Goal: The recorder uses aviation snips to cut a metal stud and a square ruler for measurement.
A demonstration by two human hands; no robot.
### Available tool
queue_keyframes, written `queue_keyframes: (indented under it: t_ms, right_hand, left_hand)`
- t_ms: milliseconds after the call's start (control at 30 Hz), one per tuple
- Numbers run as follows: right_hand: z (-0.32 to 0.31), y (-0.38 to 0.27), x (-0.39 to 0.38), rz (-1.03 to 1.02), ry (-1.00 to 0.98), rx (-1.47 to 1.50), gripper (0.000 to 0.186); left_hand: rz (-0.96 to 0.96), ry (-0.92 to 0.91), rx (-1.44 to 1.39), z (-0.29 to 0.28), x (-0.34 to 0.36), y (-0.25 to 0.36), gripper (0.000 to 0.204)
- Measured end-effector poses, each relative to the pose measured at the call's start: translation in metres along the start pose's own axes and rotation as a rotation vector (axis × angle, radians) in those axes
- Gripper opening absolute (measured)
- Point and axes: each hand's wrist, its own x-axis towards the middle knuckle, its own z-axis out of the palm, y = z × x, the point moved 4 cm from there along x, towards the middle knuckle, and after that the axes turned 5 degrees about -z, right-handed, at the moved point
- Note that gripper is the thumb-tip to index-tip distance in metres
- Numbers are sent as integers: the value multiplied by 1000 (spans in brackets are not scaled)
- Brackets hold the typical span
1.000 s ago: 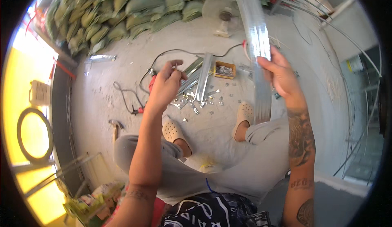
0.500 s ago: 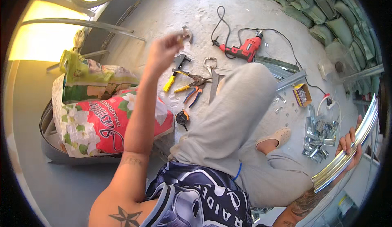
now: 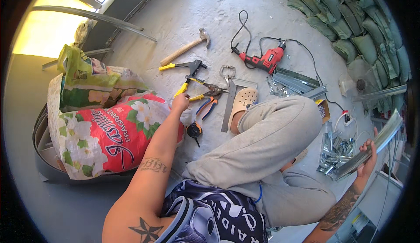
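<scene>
left hand (image 3: pixel 180 102) down at the yellow-handled snips (image 3: pixel 202 92), fingers curled at the handles; whether it has closed on them i cannot tell. tools lie fanned within reach: pliers (image 3: pixel 205 107) at 3 o'clock, tape measure (image 3: pixel 194 129) at 5. right hand (image 3: pixel 366 159) wrapped round a metal channel (image 3: pixel 372 149), lifted off the floor, away from the tools.

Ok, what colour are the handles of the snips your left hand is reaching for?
Yellow, on the snips at the left hand; clearest in the head view.
</scene>
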Motion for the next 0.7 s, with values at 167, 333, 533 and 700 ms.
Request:
queue_keyframes:
  t_ms: [167, 333, 533, 700]
  right_hand:
    - [-37, 14, 19, -14, 56, -660, 58]
    - [-39, 82, 13, 99, -40, -1355, 65]
    - [-47, 131, 8, 72, -345, -1084, 62]
    - [-22, 88, 10, 7, -286, -1107, 46]
  left_hand:
    - [88, 75, 120, -29, 4, 47, 40]
    - [700, 422, 156, -23, 8, 89, 46]
    - [523, 34, 577, 18, 65, 83, 38]
    - [535, 15, 854, 11, 81, 91, 42]
